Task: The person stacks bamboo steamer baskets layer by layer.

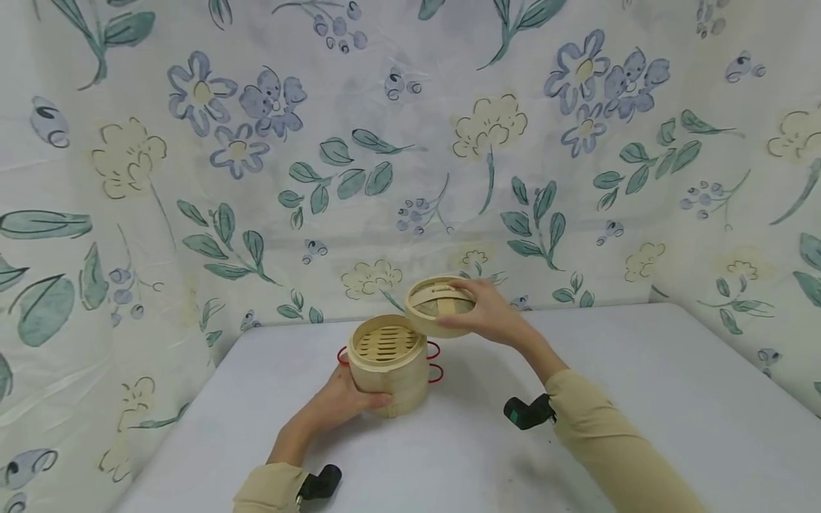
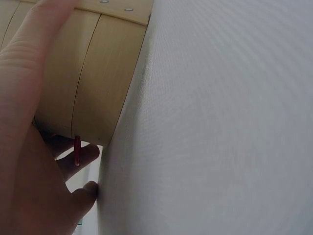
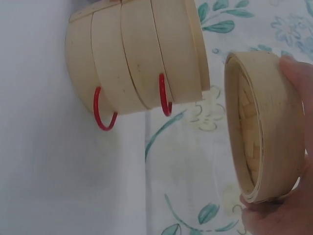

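A round bamboo steamer (image 1: 400, 381) of stacked tiers stands on the white table, its slatted inside showing from above. Red loop handles (image 3: 166, 95) stick out from its sides. My left hand (image 1: 343, 399) grips the steamer's near left side, thumb across the front and fingers round behind, close to a red loop. Up and to the right, my right hand (image 1: 484, 313) holds the bamboo steamer lid (image 1: 420, 324) by its rim, tilted. In the right wrist view the lid's woven underside (image 3: 249, 132) faces the steamer, with a gap between them.
The white table (image 1: 641, 399) reaches out to both sides and toward the front. Behind it hangs a floral cloth (image 1: 410, 142), which also runs along the left and right. Black wrist devices (image 1: 529, 412) sit at both sleeves.
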A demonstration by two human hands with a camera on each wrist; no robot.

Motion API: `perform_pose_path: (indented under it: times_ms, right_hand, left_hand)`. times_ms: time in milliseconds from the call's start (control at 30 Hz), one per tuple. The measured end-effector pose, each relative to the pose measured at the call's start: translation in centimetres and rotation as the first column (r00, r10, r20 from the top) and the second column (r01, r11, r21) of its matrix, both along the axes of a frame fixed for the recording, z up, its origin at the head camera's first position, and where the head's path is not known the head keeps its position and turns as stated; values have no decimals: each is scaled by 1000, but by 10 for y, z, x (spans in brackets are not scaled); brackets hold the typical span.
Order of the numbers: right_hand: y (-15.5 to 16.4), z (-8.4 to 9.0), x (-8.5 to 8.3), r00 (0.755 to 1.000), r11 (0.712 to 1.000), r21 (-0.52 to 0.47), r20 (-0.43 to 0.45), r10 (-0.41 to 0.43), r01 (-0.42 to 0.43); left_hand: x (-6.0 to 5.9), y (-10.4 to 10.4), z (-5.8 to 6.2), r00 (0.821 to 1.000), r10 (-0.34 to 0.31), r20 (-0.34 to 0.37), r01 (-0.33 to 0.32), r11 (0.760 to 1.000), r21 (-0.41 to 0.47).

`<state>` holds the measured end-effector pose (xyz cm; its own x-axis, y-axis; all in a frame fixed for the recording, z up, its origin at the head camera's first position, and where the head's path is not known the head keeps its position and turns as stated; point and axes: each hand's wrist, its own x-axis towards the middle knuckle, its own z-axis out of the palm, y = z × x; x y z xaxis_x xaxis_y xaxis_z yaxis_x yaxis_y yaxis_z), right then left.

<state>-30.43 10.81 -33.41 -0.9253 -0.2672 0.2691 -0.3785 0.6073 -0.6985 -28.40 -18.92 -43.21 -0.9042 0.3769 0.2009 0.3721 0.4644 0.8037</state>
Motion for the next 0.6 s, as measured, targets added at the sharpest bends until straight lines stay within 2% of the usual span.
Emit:
perform_pose_path:
  times_ms: [367, 600]
  right_hand:
    - [-34, -2, -3, 1000, 1000, -22, 25, 18, -18]
    - [-51, -5, -1, 999, 998, -46, 33, 35, -33]
  left_hand:
    - [-2, -1, 1, 999, -45, -22, 46, 999, 22]
    - [-1, -1, -1, 999, -35, -19, 36, 999, 14]
